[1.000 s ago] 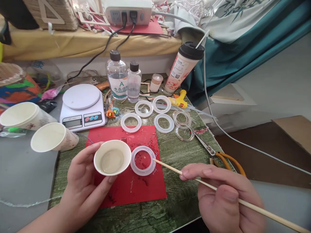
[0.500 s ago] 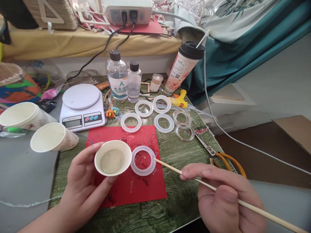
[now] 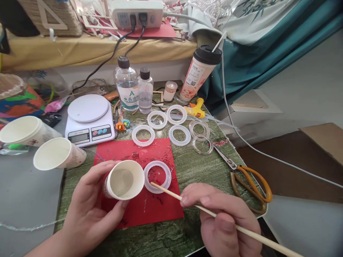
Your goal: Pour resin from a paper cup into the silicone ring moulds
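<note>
My left hand (image 3: 93,203) is wrapped round a paper cup (image 3: 139,175) that is tilted to the right and holds clear liquid. Between the fingers of my right hand (image 3: 222,217) is a wooden chopstick (image 3: 174,195). Its tip is over the near rim of a translucent ring mold (image 3: 146,175); whether it touches cannot be made out. That mold lies on a red sheet (image 3: 171,210) spotted with wet drips. Beyond the sheet are more white ring molds (image 3: 179,143) and clear rings (image 3: 203,151).
A white kitchen scale (image 3: 108,125) stands behind two paper cups (image 3: 53,153) at the left. Bottles (image 3: 128,92) and a lidded drink cup (image 3: 197,75) are at the back. Orange-handled scissors (image 3: 233,165) and a yellow glue gun (image 3: 197,109) lie to the right.
The chopstick in my right hand has moved left, its tip going from the mold's right edge to its near rim. My left hand has tipped the paper cup further to the right.
</note>
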Demonstrator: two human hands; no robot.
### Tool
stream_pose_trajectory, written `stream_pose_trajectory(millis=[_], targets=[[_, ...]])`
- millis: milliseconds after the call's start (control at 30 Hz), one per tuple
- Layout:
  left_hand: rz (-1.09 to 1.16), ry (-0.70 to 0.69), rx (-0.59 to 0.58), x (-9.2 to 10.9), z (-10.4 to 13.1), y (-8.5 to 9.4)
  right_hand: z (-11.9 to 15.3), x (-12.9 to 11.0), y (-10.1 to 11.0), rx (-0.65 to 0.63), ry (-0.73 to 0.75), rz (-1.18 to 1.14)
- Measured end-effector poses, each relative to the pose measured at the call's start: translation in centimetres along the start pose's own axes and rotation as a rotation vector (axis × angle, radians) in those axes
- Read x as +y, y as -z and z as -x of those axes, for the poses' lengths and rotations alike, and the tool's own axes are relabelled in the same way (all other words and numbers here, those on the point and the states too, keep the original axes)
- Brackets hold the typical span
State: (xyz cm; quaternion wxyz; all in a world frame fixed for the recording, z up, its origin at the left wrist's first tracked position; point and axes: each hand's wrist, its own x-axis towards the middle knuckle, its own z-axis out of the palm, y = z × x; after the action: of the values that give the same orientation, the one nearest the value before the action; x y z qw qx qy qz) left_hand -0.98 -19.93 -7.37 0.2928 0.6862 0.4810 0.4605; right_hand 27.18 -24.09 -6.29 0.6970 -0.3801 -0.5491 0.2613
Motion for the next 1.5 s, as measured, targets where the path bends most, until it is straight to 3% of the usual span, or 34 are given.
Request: stream_pose_trajectory(millis=[133, 500, 900, 1500], targets=[[-0.069, -0.029, -0.04, 0.1, -0.2, 0.4, 0.3, 0.6, 0.4, -0.095, -0.037, -0.025], [-0.23, -0.067, -0.099, -0.2, 0.1, 0.7, -0.5, 1.3, -0.2, 0.023, -0.081, -0.038], [-0.303, -0.087, -0.152, -0.1, -0.3, 1.0, -0.6, 2.0, -0.2, 0.068, -0.106, -0.071], [-0.326, -0.06, -0.161, -0.3, -0.2, 1.3, -0.4, 2.2, -0.1, 0.05, -0.114, -0.103]])
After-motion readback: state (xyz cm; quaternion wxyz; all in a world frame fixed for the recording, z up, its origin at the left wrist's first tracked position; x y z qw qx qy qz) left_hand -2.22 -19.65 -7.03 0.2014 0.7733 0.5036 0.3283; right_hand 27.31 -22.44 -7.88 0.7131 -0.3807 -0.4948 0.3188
